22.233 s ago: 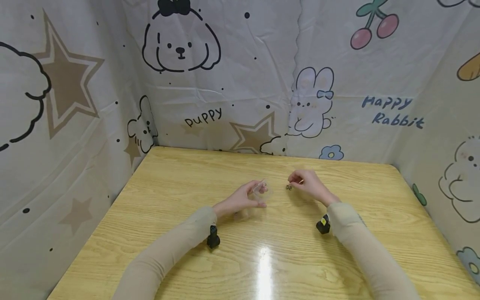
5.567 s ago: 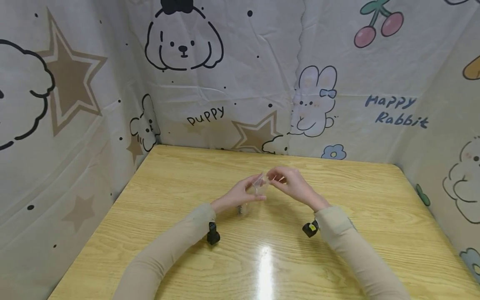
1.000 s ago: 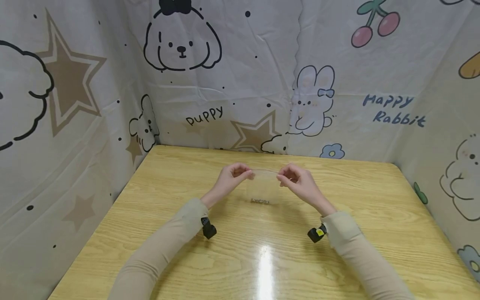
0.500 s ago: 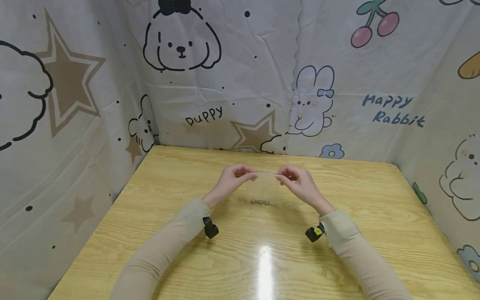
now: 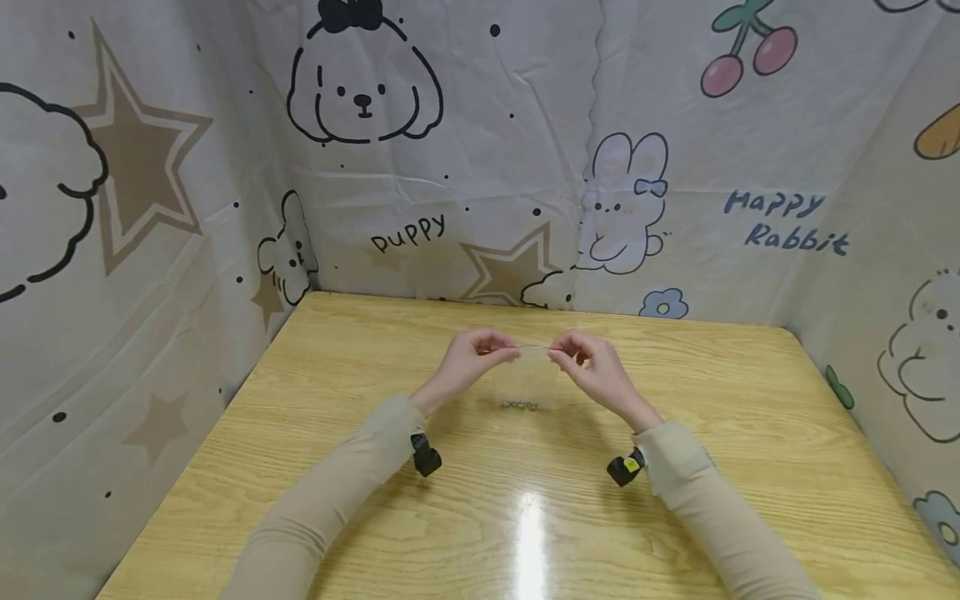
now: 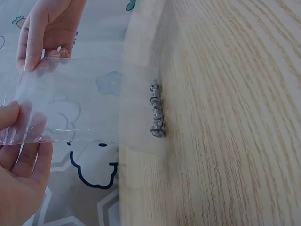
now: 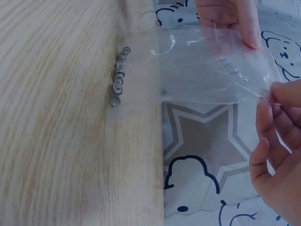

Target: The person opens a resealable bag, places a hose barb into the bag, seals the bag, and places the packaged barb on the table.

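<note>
A clear plastic bag (image 5: 528, 377) hangs between my hands, its top edge level and its lower end close over the wooden table. Several small shiny metal pieces (image 6: 156, 112) lie in a row along the bottom of the bag. My left hand (image 5: 471, 360) pinches the left end of the top edge between thumb and fingers. The right end is pinched by my right hand (image 5: 597, 368). In the right wrist view the bag (image 7: 202, 68) is see-through and slightly creased near the fingers, with the metal pieces (image 7: 119, 77) lined up at its far end.
The wooden table (image 5: 360, 350) reaches back to a printed cloth backdrop (image 5: 480, 150), which also closes off both sides. A black wrist camera (image 5: 427, 457) is worn on the left wrist, another black camera (image 5: 624, 469) on the right.
Earlier my right hand was at a small pile on the table while my left held the bag; that pile is gone from there. Over the last second both hands drew slightly closer along the top edge.
</note>
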Demonstrator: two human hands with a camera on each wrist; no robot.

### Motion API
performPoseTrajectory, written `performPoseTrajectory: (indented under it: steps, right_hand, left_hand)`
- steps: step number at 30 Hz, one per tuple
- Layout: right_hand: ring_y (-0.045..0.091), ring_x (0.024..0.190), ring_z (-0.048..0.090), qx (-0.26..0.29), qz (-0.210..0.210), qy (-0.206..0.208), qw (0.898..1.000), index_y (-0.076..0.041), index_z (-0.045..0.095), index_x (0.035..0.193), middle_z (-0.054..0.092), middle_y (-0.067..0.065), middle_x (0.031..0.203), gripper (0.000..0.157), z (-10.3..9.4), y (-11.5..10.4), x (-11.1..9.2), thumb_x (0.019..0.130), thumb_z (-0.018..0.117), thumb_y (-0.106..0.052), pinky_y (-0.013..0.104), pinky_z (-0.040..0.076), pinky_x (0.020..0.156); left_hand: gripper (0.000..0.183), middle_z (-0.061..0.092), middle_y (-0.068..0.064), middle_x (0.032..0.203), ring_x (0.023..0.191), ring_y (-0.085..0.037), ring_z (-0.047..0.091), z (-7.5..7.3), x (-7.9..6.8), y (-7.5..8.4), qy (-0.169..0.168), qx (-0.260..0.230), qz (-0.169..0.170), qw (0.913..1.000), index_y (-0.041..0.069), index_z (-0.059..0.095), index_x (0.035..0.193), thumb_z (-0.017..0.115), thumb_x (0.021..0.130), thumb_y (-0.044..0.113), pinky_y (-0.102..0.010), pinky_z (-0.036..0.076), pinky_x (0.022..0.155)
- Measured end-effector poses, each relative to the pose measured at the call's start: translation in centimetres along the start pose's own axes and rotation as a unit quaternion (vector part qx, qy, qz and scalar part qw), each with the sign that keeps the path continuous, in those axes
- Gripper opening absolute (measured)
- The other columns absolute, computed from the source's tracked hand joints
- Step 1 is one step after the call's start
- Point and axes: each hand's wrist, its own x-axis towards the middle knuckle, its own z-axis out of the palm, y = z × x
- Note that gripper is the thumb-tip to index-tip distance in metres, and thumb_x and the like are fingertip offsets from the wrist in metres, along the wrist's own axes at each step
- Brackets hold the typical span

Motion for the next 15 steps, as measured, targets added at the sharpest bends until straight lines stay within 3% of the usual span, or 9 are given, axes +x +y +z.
performPoseTrajectory:
  steps: [6, 15]
  right_hand:
    - [0.010, 0.077, 0.056, -0.008, 0.006, 0.005, 1.000, -0.007, 0.070, 0.100, 0.072, 0.010, 0.091, 0.010, 0.33, -0.15, 0.15, 0.096, 0.066, -0.016, 0.024, 0.044, 0.070]
    - [0.006, 0.073, 0.057, -0.015, -0.004, 0.004, 1.000, -0.011, 0.071, 0.097, 0.072, 0.005, 0.085, 0.009, 0.34, -0.06, 0.38, 0.096, 0.066, -0.018, 0.023, 0.045, 0.072]
  left_hand:
    - [0.019, 0.075, -0.013, 0.102, 0.091, -0.020, 0.072, 0.08, 0.03, 0.03, 0.002, 0.008, -0.001, 1.0000, 0.008, 0.071, 0.105, 0.068, 0.095, 0.024, -0.033, 0.058, 0.089]
    - [0.023, 0.075, -0.013, 0.108, 0.093, -0.019, 0.073, 0.26, 0.10, 0.18, -0.002, 0.000, -0.011, 0.9999, 0.008, 0.072, 0.110, 0.070, 0.093, 0.023, -0.032, 0.059, 0.088]
